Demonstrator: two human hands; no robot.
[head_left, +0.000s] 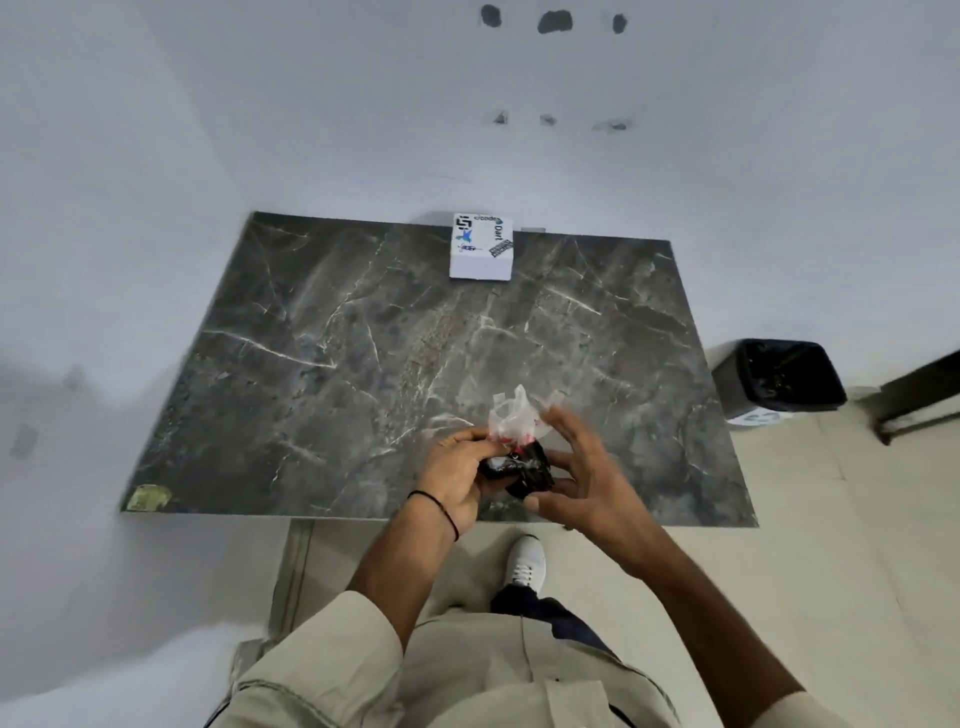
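Observation:
Above the near edge of a dark marble table (363, 338), I hold a small black packet (524, 470) with a crumpled clear plastic bag (511, 415) sticking up from it. A bit of red shows where bag and packet meet. My left hand (457, 467) grips the packet and the bag's base from the left. My right hand (582, 467) is at the packet's right side, fingers spread and slightly bent, thumb under it; whether it grips is unclear.
A white box with stickers (481, 247) stands at the table's far edge against the wall. A black bin with a liner (779, 379) sits on the floor to the right. A dark furniture frame (919, 395) is at the far right.

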